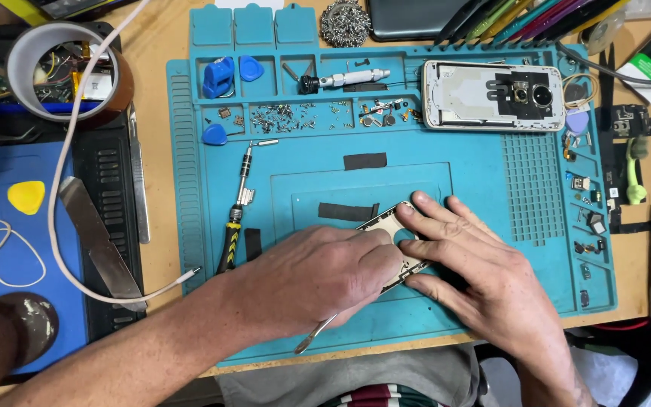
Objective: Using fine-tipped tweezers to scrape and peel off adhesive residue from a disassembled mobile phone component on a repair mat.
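Note:
Both hands rest on a small phone part with a pale metal frame (390, 224) lying on the teal repair mat (476, 169). My left hand (314, 275) covers its left side, and a thin metal tool (312, 335) sticks out below the fingers. My right hand (476, 264) presses the part's right side, fingers spread over it. Most of the part is hidden under the hands.
A phone rear housing with camera (493, 95) lies at the mat's top right. A screwdriver (235, 215), screws, blue picks (215, 134) and small parts fill the mat's trays. A tape roll (62, 71), white cable (65, 196), metal spatula (99, 237) and yellow pick (25, 196) sit left.

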